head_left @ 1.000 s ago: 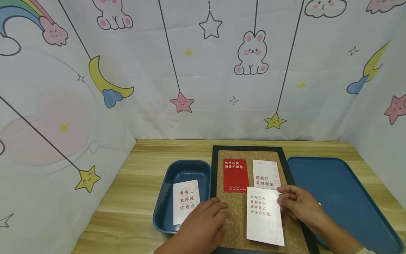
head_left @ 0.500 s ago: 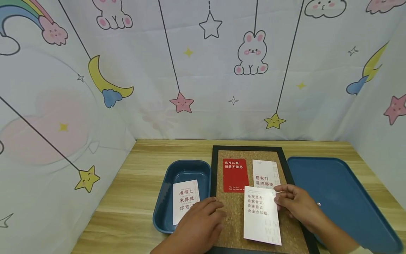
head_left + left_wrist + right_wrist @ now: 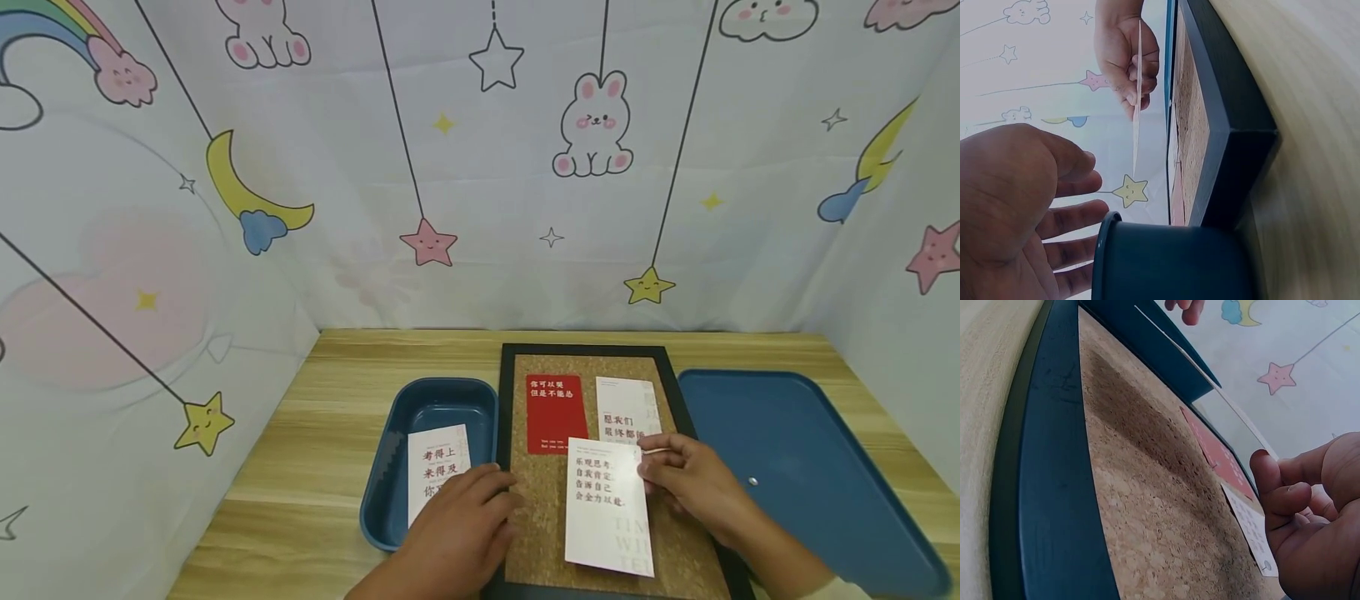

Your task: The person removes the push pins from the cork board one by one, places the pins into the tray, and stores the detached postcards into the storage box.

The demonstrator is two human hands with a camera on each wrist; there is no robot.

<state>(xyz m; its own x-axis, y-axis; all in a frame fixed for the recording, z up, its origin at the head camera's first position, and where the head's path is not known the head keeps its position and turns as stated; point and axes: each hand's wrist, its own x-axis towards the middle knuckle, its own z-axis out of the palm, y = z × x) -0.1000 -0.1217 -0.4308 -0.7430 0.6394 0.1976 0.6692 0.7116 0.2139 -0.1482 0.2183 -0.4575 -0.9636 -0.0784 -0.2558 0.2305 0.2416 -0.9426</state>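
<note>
My right hand [image 3: 693, 483] pinches a white card [image 3: 609, 508] with printed red characters by its upper right edge. Seen edge-on in the right wrist view, the card [image 3: 1210, 378] stands off the cork board [image 3: 1154, 487], apart from its surface. On the board lie a red card [image 3: 555, 412] and a second white card [image 3: 626, 400], partly covered by the held one; each shows a pin in the right wrist view. My left hand [image 3: 461, 525] hovers between the blue box and the board, fingers loosely bent, holding nothing in the left wrist view [image 3: 1022, 206].
The deep blue box [image 3: 375, 500] at the left holds a white card [image 3: 435, 458], partly hidden by my left hand. A flat blue tray [image 3: 810, 450] lies at the right with a small pale object [image 3: 753, 481] on it. A black frame [image 3: 675, 392] borders the board.
The held white card and my right hand have shifted a little left and slightly up over the board. My left hand has drifted left, covering more of the card in the box.
</note>
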